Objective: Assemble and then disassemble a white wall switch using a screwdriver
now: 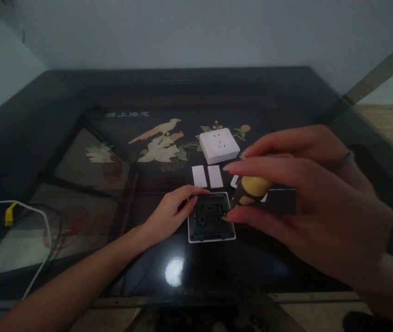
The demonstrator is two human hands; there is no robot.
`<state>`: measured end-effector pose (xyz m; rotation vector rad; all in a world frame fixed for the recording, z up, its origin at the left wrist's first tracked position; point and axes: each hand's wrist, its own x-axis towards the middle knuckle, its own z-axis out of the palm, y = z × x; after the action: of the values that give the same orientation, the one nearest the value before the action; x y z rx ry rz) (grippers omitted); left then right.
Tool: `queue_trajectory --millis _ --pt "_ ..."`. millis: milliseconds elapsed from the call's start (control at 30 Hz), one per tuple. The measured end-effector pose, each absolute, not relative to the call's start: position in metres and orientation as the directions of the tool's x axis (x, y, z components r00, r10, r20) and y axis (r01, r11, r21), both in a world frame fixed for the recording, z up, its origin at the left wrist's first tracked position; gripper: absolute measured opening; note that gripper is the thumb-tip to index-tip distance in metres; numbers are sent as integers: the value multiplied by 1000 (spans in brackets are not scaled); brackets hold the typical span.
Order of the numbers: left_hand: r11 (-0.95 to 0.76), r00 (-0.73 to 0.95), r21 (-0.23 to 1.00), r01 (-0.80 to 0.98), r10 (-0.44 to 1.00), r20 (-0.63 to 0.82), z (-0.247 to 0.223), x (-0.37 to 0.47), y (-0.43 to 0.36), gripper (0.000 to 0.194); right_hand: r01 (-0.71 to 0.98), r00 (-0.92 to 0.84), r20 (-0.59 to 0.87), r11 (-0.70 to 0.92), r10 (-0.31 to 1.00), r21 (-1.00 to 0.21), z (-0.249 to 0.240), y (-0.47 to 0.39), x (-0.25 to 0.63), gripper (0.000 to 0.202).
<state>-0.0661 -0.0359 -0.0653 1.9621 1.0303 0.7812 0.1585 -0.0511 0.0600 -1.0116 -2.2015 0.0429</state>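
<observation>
A wall switch (211,230) with a white rim and black inner works lies on the dark glossy table, its mechanism facing up. My left hand (172,210) grips its upper left edge, fingers on the far side and thumb on the near side. In my right hand (307,198) is a yellow and black screwdriver (256,186), pinched between thumb and fingers. Its tip points down at the right side of the switch; whether it touches a screw there I cannot tell. Just beyond the switch lie two white rectangular switch covers (215,177).
A white socket box (219,144) stands behind the covers. Another white piece (234,181) is partly hidden by my right hand. On the left, a white cable (46,221) with a yellow tag (8,215) hangs over the table (130,272). A wall rises behind.
</observation>
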Motion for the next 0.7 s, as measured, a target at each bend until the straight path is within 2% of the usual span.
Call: queue_trajectory --millis 67,200,267,500,633,700 --pt "-378 488 843 382 858 163 -65 -66 -36 26 673 -418 591 673 690 -308 59 -51 157 24" --pt "-374 487 846 380 859 160 -65 -66 -36 27 649 -428 450 613 784 -451 63 -55 162 33" --pt "-368 488 848 381 859 154 -65 -66 -36 27 642 -445 400 597 801 -481 64 -56 164 31" --pt "-365 490 849 381 859 150 -65 -65 -36 26 706 -403 591 648 699 -285 60 -53 158 22" --pt "-370 493 845 386 857 150 -65 -66 -36 27 671 -446 475 635 758 -382 66 -53 161 33" --pt "-376 492 841 389 856 155 -66 -66 -36 27 635 -509 432 664 744 -395 68 -54 164 36"
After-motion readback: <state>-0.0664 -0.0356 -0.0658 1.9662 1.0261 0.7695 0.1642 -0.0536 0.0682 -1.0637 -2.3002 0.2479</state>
